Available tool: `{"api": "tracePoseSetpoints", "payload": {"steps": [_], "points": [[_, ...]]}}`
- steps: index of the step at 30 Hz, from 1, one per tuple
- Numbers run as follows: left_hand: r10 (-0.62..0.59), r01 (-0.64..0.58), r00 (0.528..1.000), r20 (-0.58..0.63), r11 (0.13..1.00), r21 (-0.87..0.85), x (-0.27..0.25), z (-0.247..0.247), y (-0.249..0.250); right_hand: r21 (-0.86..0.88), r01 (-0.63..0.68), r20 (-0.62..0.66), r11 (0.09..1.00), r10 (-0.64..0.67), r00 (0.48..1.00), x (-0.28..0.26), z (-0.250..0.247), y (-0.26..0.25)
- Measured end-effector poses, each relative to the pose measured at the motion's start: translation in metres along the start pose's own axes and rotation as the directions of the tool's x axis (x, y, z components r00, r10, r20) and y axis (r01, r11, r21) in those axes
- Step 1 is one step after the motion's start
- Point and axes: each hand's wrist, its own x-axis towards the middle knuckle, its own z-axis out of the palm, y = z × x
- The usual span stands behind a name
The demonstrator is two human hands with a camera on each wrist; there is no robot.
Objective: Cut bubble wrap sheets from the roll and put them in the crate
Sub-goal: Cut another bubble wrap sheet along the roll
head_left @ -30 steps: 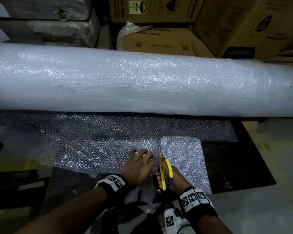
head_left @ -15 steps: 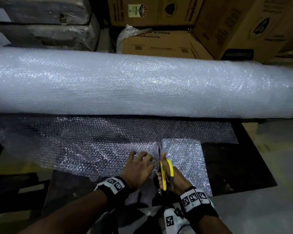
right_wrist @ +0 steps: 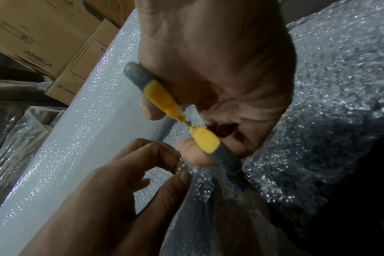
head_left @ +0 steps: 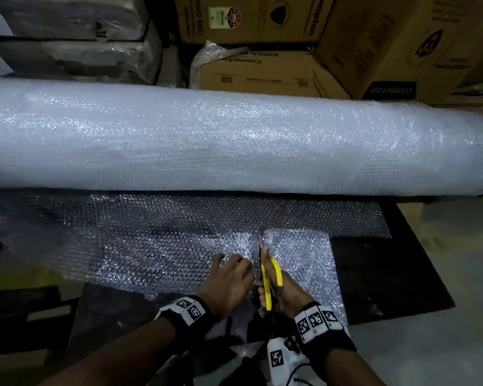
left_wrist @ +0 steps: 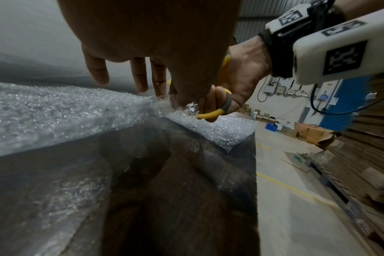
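Observation:
A big roll of bubble wrap (head_left: 234, 140) lies across the floor. Its unrolled sheet (head_left: 151, 240) is spread toward me on a dark mat (head_left: 388, 274). My right hand (head_left: 282, 291) grips yellow scissors (head_left: 271, 277), with the blades in a cut running toward the roll. In the right wrist view the fingers sit in the scissors' handles (right_wrist: 162, 97). My left hand (head_left: 232, 271) lies just left of the cut. Its thumb and forefinger (right_wrist: 164, 149) pinch the sheet's cut edge, and the other fingers (left_wrist: 140, 76) touch the sheet. No crate shows in the head view.
Cardboard boxes (head_left: 262, 71) and plastic-wrapped bundles (head_left: 67, 37) are stacked behind the roll. Bare concrete floor (head_left: 444, 344) lies to the right of the mat. A stack of flattened cartons (left_wrist: 362, 147) stands further right.
The scissors and my right hand have crept a little forward along the cut toward the roll. My left hand has kept beside them.

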Motion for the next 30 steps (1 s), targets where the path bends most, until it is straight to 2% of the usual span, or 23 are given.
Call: {"api": "tracePoseSetpoints", "payload": {"steps": [9,14,18,24,30], "points": [[-0.02,0.021,1.0,0.024,0.999,-0.041,0.0004,-0.0048,0.0009,-0.044,0.021,-0.05,0.999,-0.023,0.998,0.008,0.0014,-0.0029],[-0.022,0.024,0.999,0.032,0.999,-0.048,-0.0003,-0.0077,0.0023,0.007,0.034,-0.013,0.999,-0.034,0.999,0.0071,0.0008,-0.0037],[-0.036,0.037,0.999,0.027,0.999,-0.036,-0.0001,-0.0088,0.0019,-0.028,0.05,-0.052,0.998,-0.051,0.997,0.007,0.004,-0.0063],[-0.042,0.043,0.999,0.035,0.999,-0.021,-0.001,-0.0069,0.0004,0.053,0.029,-0.009,0.998,-0.029,1.0,0.0038,-0.0006,-0.0097],[-0.025,0.026,0.999,0.038,0.999,-0.031,0.0,-0.0079,-0.0002,-0.005,0.047,-0.036,0.999,-0.047,0.998,0.0064,0.0039,-0.0062]]}}
